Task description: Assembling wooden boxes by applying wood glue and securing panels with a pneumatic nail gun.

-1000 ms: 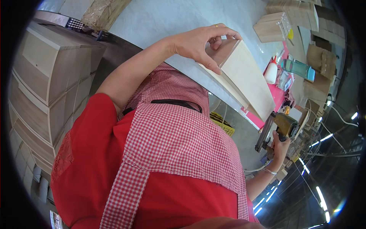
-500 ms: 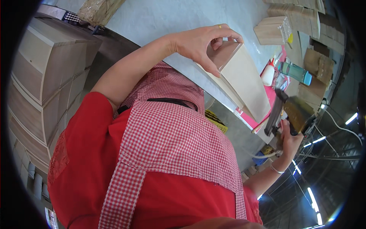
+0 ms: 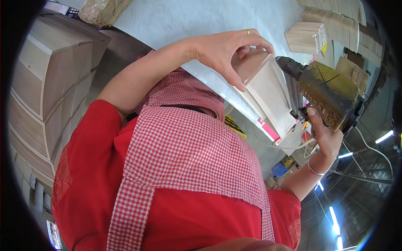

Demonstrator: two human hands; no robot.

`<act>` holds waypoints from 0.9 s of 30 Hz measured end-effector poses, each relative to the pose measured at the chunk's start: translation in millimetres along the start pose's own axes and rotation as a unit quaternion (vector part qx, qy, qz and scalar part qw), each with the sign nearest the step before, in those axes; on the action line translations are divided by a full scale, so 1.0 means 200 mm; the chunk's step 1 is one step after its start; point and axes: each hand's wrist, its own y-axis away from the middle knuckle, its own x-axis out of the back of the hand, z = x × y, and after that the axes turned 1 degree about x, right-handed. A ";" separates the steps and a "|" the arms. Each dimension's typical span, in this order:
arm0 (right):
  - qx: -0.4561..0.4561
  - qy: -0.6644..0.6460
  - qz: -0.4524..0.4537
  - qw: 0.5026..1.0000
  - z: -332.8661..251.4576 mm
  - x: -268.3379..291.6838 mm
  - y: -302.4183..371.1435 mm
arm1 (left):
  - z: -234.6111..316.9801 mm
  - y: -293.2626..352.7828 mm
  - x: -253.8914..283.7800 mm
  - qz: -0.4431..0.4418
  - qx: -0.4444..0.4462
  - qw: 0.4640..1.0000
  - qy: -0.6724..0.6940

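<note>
Now, from my remote view, I see the pale tabletop (image 3: 184, 31) carrying the wooden box (image 3: 269, 96) at its near edge. The nail gun (image 3: 331, 90) has just swung up and in from the lower right, beside the box's far side; whether they touch, I can't tell. I judge that this brings the tool into place at the work. Compared with half a second ago, it hides the bottles beyond. The right hand (image 3: 325, 131) wraps its grip; the left hand (image 3: 232, 54) stays pinched across the box's end.
</note>
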 end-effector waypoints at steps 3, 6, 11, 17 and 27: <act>-0.013 -0.007 -0.016 1.000 -0.01 0.00 -0.01 | -0.02 0.00 0.00 0.002 -0.007 1.000 -0.001; -0.012 -0.011 -0.026 1.000 -0.02 0.00 -0.01 | -0.02 0.00 0.00 0.002 -0.010 1.000 -0.003; -0.011 -0.022 -0.040 0.999 -0.03 0.01 -0.03 | -0.02 -0.01 0.00 -0.002 -0.004 1.000 -0.004; 0.030 -0.045 -0.024 0.998 -0.05 -0.02 -0.06 | -0.02 -0.01 0.00 -0.007 0.000 1.000 -0.003; -0.058 0.029 -0.002 0.998 -0.06 -0.03 -0.07 | -0.03 0.03 -0.03 0.016 -0.019 0.997 -0.067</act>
